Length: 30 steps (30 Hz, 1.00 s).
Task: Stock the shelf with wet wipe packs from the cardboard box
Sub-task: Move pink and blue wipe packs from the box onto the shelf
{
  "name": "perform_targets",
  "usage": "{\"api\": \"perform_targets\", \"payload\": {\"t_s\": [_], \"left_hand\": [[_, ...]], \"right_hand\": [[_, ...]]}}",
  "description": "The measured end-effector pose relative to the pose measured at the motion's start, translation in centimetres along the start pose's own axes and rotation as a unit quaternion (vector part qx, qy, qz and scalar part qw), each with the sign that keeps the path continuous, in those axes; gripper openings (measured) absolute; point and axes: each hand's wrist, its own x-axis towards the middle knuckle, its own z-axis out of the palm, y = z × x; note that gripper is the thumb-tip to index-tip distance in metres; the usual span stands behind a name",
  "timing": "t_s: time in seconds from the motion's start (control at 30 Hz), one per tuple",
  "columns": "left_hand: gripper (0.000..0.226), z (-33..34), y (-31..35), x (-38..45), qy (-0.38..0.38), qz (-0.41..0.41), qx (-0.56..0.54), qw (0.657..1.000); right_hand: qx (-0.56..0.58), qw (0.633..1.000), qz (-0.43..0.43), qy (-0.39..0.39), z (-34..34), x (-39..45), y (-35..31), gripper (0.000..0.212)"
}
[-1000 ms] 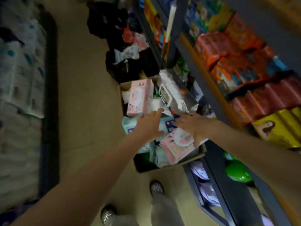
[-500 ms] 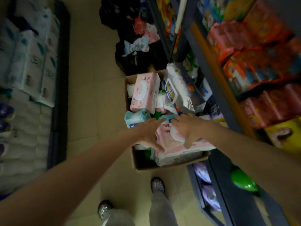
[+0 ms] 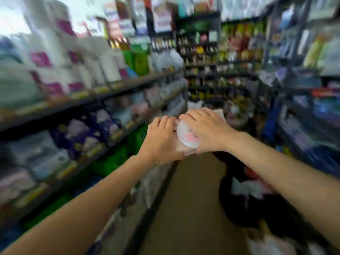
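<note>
Both hands, left and right, grip a pink wipe pack in a blurred shop aisle.

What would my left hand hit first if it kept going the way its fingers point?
Probably nothing soon. The left hand, gripping the wipe pack, points down the aisle; the blurred end shelves come first, though depth is unclear.

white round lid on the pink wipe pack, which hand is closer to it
Right. The right hand lies over the white round lid of the pink wipe pack, fingers spread above it. The left hand grips the pack's left end, just beside the lid.
</note>
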Motion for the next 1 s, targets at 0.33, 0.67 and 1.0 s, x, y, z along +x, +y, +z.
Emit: {"api": "perform_targets", "payload": {"t_s": [0.33,0.67,1.0], "left_hand": [[0.061,-22.0,-24.7,2.9,0.238,-0.005,0.32,0.917],[0.056,-33.1,-34.2,-7.9,-0.014,0.011,0.416,0.909],[0.107,-40.7,-41.5,-12.7,-0.062,-0.244,0.537,0.805]], "right_hand": [[0.911,0.359,0.198,0.044,-14.7,23.7,-20.4,0.056],[0.953,0.271,0.134,-0.003,-15.7,38.2,-37.1,0.061],[0.125,0.855,-0.332,0.378,-16.4,44.7,-42.7,0.094]]}}
